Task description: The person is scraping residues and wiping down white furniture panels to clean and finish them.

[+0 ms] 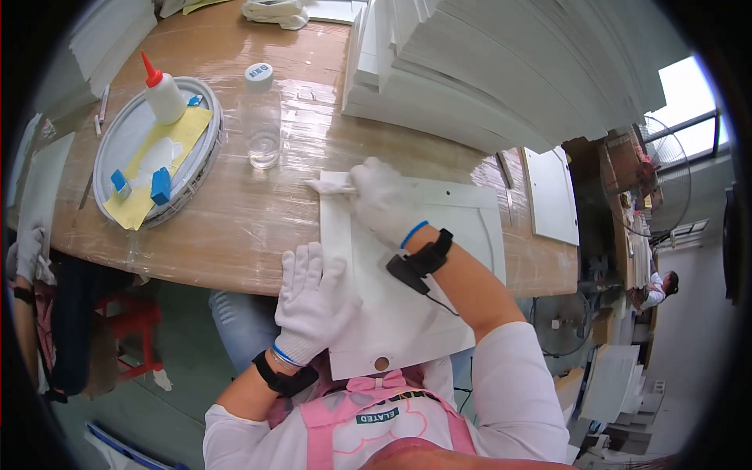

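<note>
So both hands were in white gloves. The left hand [312, 301] lay flat, fingers spread wide, palm down on the lower left part of a white panel [411, 313], not gripping anything, just pressing on it. The right hand [381, 202] was stretched forward to the panel's upper left corner, fingers curled around a small white cloth [327, 186] held against the panel edge. Black straps sat on both wrists. The panel itself was in the middle of the frame, top half on the desk [235, 227], bottom half hanging over the near edge toward the person's lap.

Containers: upper left of the frame there was a round grey tray [205, 102] holding a yellow sheet [149, 168] with a blob of white glue on it, a white squeeze bottle [163, 94] with a red nozzle standing upright, and a couple of small blue blocks [160, 186]. Just right of the tray stood a clear plastic bottle [262, 117] with a white cap, looking nearly empty. A big stack of white boards [501, 70] filled the upper right.
</note>
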{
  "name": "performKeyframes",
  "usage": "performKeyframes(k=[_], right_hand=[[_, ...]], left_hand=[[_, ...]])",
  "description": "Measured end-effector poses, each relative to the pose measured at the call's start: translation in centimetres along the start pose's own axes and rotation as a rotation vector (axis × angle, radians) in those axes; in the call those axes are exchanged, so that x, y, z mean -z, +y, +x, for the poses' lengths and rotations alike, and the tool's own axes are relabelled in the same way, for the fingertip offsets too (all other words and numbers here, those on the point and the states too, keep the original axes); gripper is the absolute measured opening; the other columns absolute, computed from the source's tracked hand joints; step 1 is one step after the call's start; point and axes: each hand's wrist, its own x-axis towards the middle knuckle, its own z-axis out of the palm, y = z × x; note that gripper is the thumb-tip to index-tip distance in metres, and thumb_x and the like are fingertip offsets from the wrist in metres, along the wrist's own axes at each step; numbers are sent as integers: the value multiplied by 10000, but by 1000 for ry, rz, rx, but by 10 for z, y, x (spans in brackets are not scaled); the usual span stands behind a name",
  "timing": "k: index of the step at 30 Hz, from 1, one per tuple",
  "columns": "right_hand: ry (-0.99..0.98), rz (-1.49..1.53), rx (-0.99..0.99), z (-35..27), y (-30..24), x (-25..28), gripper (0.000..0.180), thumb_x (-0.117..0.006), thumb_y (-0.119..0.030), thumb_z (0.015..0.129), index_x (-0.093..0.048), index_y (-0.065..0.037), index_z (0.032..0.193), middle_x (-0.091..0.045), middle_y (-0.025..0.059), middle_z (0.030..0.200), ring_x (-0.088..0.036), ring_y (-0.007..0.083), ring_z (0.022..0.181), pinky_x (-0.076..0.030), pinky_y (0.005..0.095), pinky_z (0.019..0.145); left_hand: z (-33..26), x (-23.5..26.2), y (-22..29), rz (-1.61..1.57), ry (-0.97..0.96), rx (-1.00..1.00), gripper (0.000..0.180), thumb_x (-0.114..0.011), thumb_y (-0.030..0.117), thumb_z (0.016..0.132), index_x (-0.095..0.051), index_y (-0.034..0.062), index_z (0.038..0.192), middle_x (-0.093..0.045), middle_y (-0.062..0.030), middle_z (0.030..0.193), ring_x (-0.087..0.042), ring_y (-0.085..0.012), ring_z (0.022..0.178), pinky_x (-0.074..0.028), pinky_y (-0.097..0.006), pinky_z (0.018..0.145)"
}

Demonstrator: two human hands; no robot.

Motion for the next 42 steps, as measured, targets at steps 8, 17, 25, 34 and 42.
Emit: performKeyframes(k=[8, 17, 25, 34, 42], right_hand=[[-154, -177, -195, -56, 93, 43, 301, -549, -339, 984, -663, -66, 1040, -649, 208, 1055, -616, 391, 1005, -502, 486, 844], [36, 37, -146, -39, 68, 29, 233, -591, -282, 939, -670, -68, 988, -645, 182, 1040, -632, 387, 979, -503, 499, 833], [-102, -188, -522, -90, 206, 65, 302, -591, -297, 943, -682, -43, 1078, -662, 210, 1113, -656, 415, 961, -530, 511, 815], [-125, -214, -330, -110, 239, 83, 298, -576, -316, 950, -685, -43, 998, -679, 200, 1044, -663, 375, 978, -510, 521, 844], [-112, -118, -220, -88, 180, 67, 259, -584, -296, 949, -699, -75, 1020, -671, 185, 1055, -655, 392, 980, -517, 513, 873]], left_hand=[[2, -1, 3, 26, -26, -36, 690, -755, 375, 786, -574, 24, 1352, -427, -310, 1508, -327, -462, 1461, -143, -569, 1240], [-3, -5, 1, 97, 0, -43, 678, -773, 336, 746, -593, 41, 1330, -454, -287, 1496, -344, -451, 1455, -160, -572, 1240], [2, -5, 4, 101, 7, -74, 676, -758, 318, 756, -584, 37, 1346, -446, -282, 1507, -330, -452, 1464, -172, -574, 1238], [1, -5, 5, 106, -10, -89, 681, -746, 305, 785, -560, 27, 1378, -396, -301, 1537, -315, -461, 1469, -170, -574, 1235], [-1, -5, -1, 113, 0, -110, 693, -745, 277, 786, -538, 29, 1400, -392, -302, 1539, -317, -462, 1468, -167, -571, 1235]])
